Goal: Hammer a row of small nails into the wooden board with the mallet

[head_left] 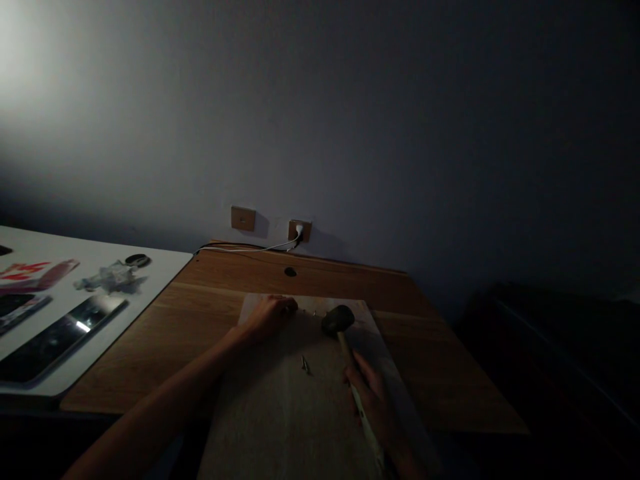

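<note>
Right hand [369,387] closed around its handle, the person holds a mallet [338,321], its dark head at the far right part of a pale board [270,413]. At the board's far left, the left hand [270,312] has curled fingers; whether they hold anything cannot be told. Left of the mallet's handle lies a small metal piece [305,365]. Beneath the board is a wooden table [450,387]. To the left, a white table [155,268] bears a shiny dark slab [60,343] and crumpled plastic [115,277]. Beyond, a white plug [299,229] sits in the wall.
</note>
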Tool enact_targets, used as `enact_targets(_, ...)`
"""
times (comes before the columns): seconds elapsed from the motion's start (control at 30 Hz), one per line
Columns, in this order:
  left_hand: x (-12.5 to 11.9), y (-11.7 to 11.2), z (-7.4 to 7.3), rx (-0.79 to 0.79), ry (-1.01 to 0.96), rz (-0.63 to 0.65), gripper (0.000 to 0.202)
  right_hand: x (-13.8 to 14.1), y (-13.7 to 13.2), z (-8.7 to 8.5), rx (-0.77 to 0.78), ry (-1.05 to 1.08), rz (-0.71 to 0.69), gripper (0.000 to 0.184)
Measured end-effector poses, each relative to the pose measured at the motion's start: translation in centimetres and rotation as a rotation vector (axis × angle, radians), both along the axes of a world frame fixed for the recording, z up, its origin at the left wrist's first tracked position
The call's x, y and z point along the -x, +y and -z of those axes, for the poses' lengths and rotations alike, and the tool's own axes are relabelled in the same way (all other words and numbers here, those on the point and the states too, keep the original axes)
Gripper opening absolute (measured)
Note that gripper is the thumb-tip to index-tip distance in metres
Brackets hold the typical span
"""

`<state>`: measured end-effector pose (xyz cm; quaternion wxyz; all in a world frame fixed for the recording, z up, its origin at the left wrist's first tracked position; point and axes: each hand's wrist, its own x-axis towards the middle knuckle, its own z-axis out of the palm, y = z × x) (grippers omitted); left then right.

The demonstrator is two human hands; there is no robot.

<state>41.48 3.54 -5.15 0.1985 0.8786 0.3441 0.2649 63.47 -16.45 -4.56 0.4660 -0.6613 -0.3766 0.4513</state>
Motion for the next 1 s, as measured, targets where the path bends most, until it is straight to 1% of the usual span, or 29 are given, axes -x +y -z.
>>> enact_targets(0.07,0.1,0.1,0.2,-0.017,0.008,-0.017,0.022,0.0,-0.1,0.1,0.003,-0.006,0.007,0.066)
enact_targets(0.13,0.2,0.3,0.3,-0.011,0.0,-0.007,0.021,-0.1,-0.1,0.2,-0.005,-0.014,0.002,0.065)
enact_targets(0.27,0.0,0.4,0.4,0.022,-0.013,0.008,0.023,0.0,0.2,0.3,-0.055,-0.038,-0.068,0.067)
enact_targets(0.4,-0.1,0.5,0.7,0.07,-0.039,-0.04,0.036,1.1,1.9,-0.5,-0.107,-0.114,-0.178,0.061)
enact_targets(0.47,0.0,0.6,0.9,0.098,-0.069,-0.033,0.045,2.1,3.1,-1.0,-0.122,-0.147,-0.222,0.057)
enact_targets(0.53,0.1,0.7,1.1,0.115,-0.099,0.001,0.048,3.2,4.2,-1.4,-0.133,-0.154,-0.257,0.056)
enact_targets(0.6,0.2,0.8,1.4,0.12,-0.13,0.013,0.05,4.1,5.1,-1.5,-0.141,-0.157,-0.265,0.056)
enact_targets(0.7,0.2,0.9,1.7,0.108,-0.141,-0.011,0.051,4.8,5.6,-1.5,-0.128,-0.182,-0.257,0.055)
enact_targets(0.83,0.2,0.9,1.7,0.109,-0.147,-0.015,0.047,4.7,5.5,-1.5,-0.096,-0.218,-0.254,0.057)
enact_targets(1.0,0.2,1.2,2.1,0.097,-0.187,-0.003,0.046,4.8,5.3,-1.8,-0.116,-0.215,-0.259,0.056)
